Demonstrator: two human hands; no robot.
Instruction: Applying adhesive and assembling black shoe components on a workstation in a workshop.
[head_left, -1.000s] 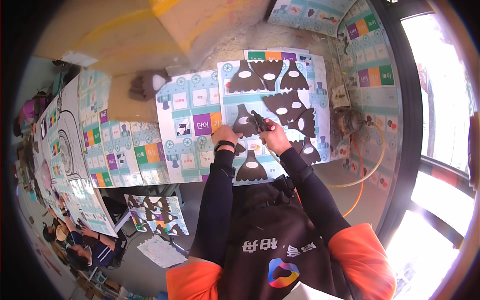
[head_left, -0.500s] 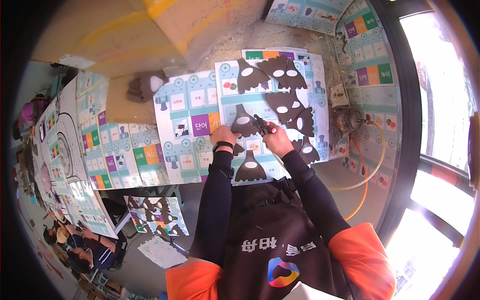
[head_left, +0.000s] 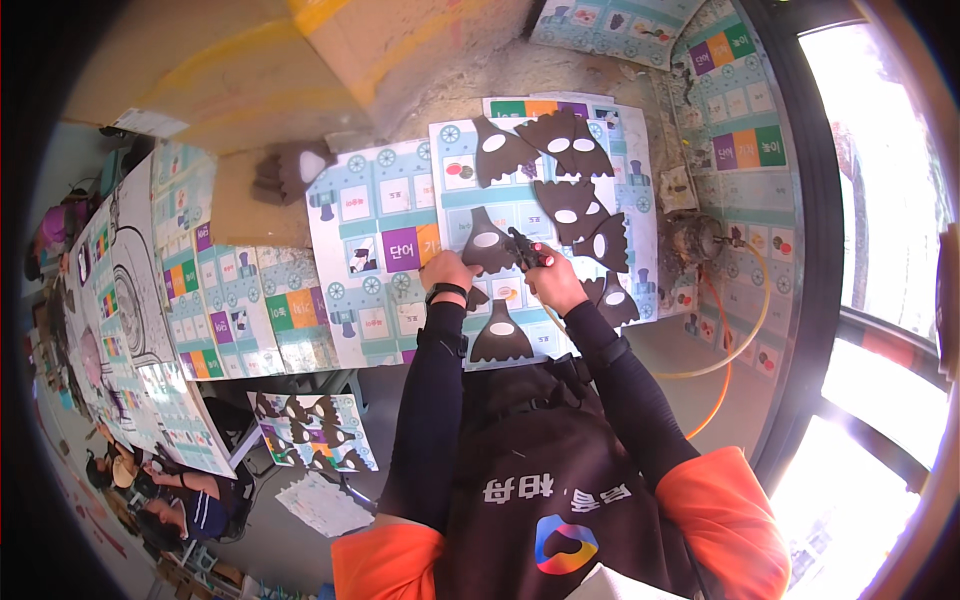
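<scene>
My right hand (head_left: 555, 275) is wrapped round a small black spray gun (head_left: 523, 248), its nozzle end pointing away from me. A pale hose runs back from beneath that hand. Just left of the gun lies a dark brown, bell-shaped piece (head_left: 488, 240) with a scalloped edge and a white oval. My left hand (head_left: 449, 270) is closed at this piece's lower left corner, its fingertips partly hidden. Another such piece (head_left: 502, 335) lies nearer to me. Several more overlap to the right, among them one piece (head_left: 605, 243) beside the gun.
Printed sheets (head_left: 385, 215) cover the worktable under the pieces. Cardboard (head_left: 260, 200) stands at the far left, with a brown box (head_left: 400, 50) behind. A metal pot-like thing (head_left: 697, 238) with hoses (head_left: 765, 290) stands at right. Other people (head_left: 190, 505) sit at lower left.
The spray gun has shifted very slightly to the right in my right hand. My left hand stays in place. At the lower left, a co-worker's arm has moved.
</scene>
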